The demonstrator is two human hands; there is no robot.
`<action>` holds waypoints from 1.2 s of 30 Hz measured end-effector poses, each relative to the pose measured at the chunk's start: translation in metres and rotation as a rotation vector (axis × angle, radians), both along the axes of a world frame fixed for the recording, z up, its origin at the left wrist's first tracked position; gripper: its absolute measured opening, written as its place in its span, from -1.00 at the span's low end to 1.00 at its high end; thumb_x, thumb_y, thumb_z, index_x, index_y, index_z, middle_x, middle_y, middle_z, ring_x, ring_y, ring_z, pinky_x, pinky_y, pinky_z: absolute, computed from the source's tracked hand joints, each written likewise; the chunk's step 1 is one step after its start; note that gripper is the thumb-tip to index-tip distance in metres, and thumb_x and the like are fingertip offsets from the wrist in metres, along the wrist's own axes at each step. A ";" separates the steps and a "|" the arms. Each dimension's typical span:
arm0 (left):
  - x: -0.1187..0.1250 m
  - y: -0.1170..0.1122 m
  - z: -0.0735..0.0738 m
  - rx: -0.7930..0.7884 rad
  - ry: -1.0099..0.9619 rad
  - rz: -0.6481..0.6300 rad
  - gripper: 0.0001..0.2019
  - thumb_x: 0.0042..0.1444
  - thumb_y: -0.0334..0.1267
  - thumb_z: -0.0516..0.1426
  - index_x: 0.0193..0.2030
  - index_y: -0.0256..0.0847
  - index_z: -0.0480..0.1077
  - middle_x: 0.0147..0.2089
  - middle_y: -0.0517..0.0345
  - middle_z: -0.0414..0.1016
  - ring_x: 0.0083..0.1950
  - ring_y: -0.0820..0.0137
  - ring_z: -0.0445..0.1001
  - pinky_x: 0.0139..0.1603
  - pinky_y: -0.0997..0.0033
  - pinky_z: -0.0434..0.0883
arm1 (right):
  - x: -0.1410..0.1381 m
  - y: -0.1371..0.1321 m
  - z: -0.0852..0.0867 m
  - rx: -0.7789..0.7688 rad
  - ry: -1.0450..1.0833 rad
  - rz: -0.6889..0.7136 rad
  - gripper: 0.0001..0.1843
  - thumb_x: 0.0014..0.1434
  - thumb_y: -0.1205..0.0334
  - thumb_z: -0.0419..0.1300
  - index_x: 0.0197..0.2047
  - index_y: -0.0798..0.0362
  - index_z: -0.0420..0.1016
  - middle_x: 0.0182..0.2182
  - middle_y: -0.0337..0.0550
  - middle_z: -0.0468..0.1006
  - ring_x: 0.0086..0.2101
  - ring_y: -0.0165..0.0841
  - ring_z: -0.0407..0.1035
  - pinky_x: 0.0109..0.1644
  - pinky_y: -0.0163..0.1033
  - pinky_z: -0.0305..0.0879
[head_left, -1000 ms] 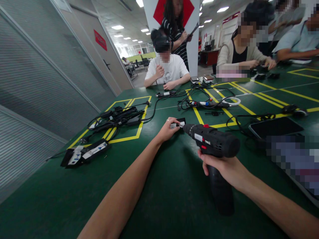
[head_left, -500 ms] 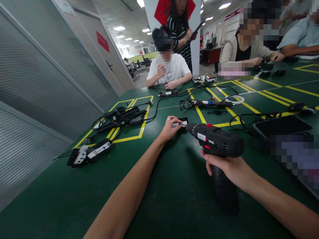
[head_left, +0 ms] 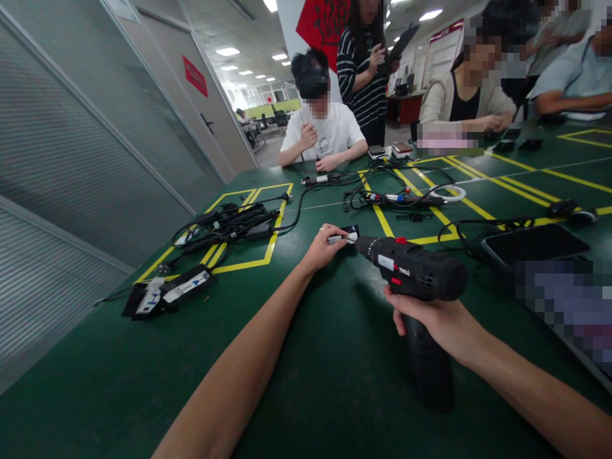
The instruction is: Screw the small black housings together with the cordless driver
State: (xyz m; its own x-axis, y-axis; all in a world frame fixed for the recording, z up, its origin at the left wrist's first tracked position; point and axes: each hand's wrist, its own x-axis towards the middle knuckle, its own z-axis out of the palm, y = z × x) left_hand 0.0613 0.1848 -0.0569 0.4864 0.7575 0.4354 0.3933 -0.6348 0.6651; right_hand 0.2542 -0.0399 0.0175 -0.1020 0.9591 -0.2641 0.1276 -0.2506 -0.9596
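Observation:
My right hand (head_left: 433,322) is wrapped round the grip of a black cordless drill (head_left: 414,271) with red buttons, its chuck pointing left. My left hand (head_left: 325,247), a ring on one finger, pinches a small white and grey part (head_left: 345,238) right at the drill's tip. Just behind that part, a small black piece (head_left: 352,229) lies on the green table (head_left: 306,382).
A tangle of black cables and chargers (head_left: 229,224) lies in a yellow-marked box at left, with a black and white device (head_left: 167,292) nearer. A tablet (head_left: 533,243) sits at right. Cables and a white ring (head_left: 449,193) lie further back. Several people sit or stand at the far edge.
The view has shifted a little. Both hands and the drill hold almost the same pose. The standing person at the back appears further right.

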 end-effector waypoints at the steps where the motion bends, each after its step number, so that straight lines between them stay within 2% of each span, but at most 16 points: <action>1: 0.000 0.000 0.000 -0.002 -0.002 -0.001 -0.83 0.09 -0.30 0.16 -0.18 -0.20 0.50 -0.14 0.07 0.37 -0.03 0.30 0.37 0.10 0.22 0.31 | 0.000 0.000 0.000 0.004 0.006 0.000 -0.76 0.18 0.04 0.15 -0.27 0.05 0.47 -0.60 -0.26 0.48 -0.47 -0.33 0.35 -0.27 -0.20 0.20; 16: 0.000 -0.001 -0.002 -0.014 0.012 0.001 -0.85 0.13 -0.29 0.12 -0.17 -0.18 0.47 -0.12 0.09 0.32 -0.02 0.32 0.35 0.11 0.24 0.29 | -0.001 0.002 0.001 0.000 -0.001 -0.014 -0.79 0.17 0.10 0.14 -0.33 0.06 0.47 -0.61 -0.24 0.48 -0.49 -0.35 0.34 -0.31 -0.21 0.18; 28: 0.000 -0.001 -0.002 -0.021 0.008 0.003 -0.85 0.13 -0.28 0.12 -0.16 -0.19 0.46 -0.13 0.09 0.30 -0.03 0.34 0.34 0.09 0.28 0.28 | 0.000 0.002 -0.004 0.019 0.054 -0.002 -0.78 0.18 0.08 0.14 -0.23 0.06 0.45 -0.60 -0.26 0.47 -0.49 -0.34 0.34 -0.28 -0.17 0.18; 36: 0.000 0.000 -0.001 -0.037 0.006 -0.009 -0.85 0.12 -0.29 0.13 -0.17 -0.19 0.46 -0.12 0.09 0.30 -0.02 0.33 0.34 0.12 0.26 0.27 | 0.002 0.001 -0.004 0.012 0.000 -0.006 -0.75 0.18 0.06 0.14 -0.22 0.07 0.47 -0.61 -0.24 0.47 -0.46 -0.32 0.35 -0.26 -0.15 0.16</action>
State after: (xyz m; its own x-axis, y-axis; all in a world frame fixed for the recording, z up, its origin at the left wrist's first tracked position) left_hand 0.0609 0.1848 -0.0582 0.4955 0.7687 0.4044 0.3916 -0.6133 0.6860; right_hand 0.2558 -0.0392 0.0140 -0.0966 0.9629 -0.2521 0.1260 -0.2394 -0.9627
